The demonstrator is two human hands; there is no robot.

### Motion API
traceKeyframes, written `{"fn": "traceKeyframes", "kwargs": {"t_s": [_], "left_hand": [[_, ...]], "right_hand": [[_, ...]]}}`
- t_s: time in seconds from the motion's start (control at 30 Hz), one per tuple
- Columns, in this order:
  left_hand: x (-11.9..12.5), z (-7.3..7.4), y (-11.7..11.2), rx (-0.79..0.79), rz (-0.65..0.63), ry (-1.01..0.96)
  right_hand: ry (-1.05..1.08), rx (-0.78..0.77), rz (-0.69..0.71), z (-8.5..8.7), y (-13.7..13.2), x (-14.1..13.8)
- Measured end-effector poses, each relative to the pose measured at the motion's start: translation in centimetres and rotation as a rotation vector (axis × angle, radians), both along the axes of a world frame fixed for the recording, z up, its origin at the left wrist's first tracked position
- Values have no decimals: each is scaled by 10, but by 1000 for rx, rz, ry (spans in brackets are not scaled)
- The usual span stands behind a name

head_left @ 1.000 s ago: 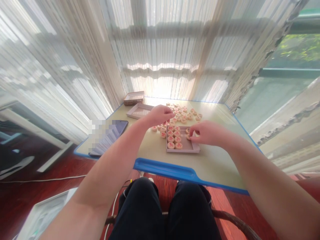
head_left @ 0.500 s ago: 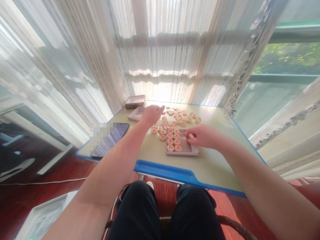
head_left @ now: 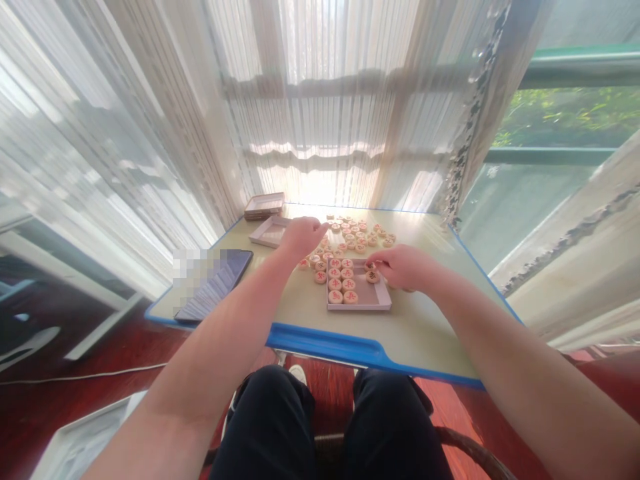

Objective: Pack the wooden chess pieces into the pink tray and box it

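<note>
A shallow box (head_left: 370, 306) holds two columns of round xiangqi pieces with red characters on its left side. At its right side lies a piece with a dark character (head_left: 373, 277). My right hand (head_left: 403, 267) reaches over the box's right edge, its fingertips closed on another xiangqi piece (head_left: 371, 266) at the far right corner. My left hand (head_left: 304, 237) hovers near the loose pieces (head_left: 360, 249), fingers pinched together; whatever they hold is hidden. The loose pieces lie scattered behind the box, several of them partly covered by my left hand.
Left of the loose pieces lies an open box lid or tray (head_left: 270, 231), with stacked shallow boxes (head_left: 264, 205) behind it. A dark, reflective tablet (head_left: 220, 287) rests at the table's left edge. The blue-rimmed table (head_left: 430, 320) stands before sheer curtains (head_left: 320, 120).
My right hand has moved away from me along the box's right side, leaving a dark-character piece in view there. The left hand stays nearly in place. The view has shifted slightly.
</note>
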State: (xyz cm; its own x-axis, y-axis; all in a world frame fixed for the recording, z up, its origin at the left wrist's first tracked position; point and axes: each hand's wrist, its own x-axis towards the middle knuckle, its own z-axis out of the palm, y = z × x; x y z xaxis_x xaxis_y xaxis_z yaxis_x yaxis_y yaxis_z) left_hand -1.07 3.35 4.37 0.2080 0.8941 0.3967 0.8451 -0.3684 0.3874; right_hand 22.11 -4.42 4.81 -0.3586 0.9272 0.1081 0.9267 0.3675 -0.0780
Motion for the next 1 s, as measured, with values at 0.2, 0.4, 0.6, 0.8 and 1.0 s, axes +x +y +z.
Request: {"fn": "traceKeyframes", "kwargs": {"t_s": [0.2, 0.4, 0.6, 0.8, 1.0], "left_hand": [[-1, -1, 2, 39, 1, 8], [1, -1, 1, 31, -17, 2], [1, 0, 0, 11, -16, -8], [-1, -1, 1, 40, -5, 82], [-1, 0, 0, 76, 1, 133]], "right_hand": [[25, 23, 21, -4, 5, 2], [117, -54, 2, -5, 8, -1], [199, -112, -55, -4, 9, -2], [242, -139, -33, -7, 14, 3], [306, -156, -37, -12, 14, 2]]}}
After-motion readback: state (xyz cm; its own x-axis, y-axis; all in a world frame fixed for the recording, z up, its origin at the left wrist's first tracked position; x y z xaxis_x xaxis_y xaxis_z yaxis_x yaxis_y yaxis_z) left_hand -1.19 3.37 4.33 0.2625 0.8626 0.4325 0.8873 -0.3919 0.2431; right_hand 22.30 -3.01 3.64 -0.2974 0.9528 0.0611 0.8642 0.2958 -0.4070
